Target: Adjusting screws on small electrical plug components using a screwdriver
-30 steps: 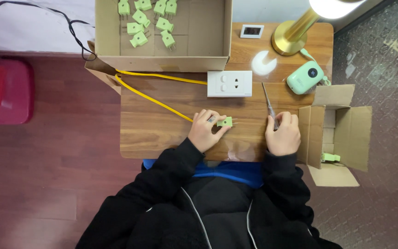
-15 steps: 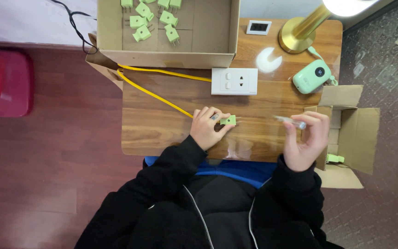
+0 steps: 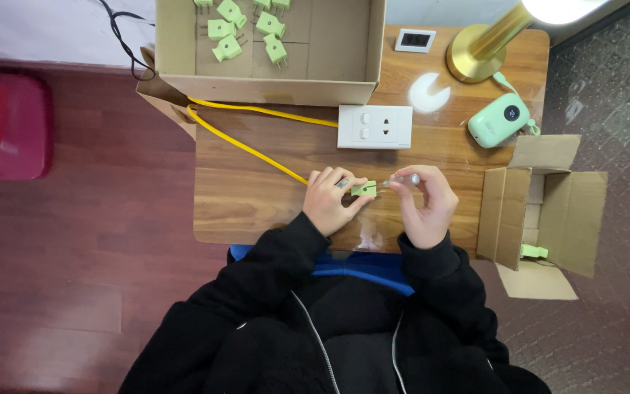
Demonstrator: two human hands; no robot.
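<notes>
Home workbench: small wood desk (image 3: 257, 197), brass lamp (image 3: 479, 51), cardboard boxes (image 3: 329, 51) w/ plug parts.

A small wooden table (image 3: 257, 197) carries an open cardboard box (image 3: 329, 51) along its far edge, a brass lamp base (image 3: 475, 62) at the far right corner, a small white display (image 3: 415, 40) beside it, a white socket plate (image 3: 375, 126) mid-table, a mint-green device (image 3: 499, 120) at the right edge, and a yellow cable (image 3: 249, 149) crossing the left half.

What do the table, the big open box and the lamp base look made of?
Table: wood or wood-look laminate, visible grain, slight sheen. Big open box: plain brown corrugated cardboard, matte, folded flaps. Lamp base: probably brass-coloured metal, polished, bright reflections.
</notes>
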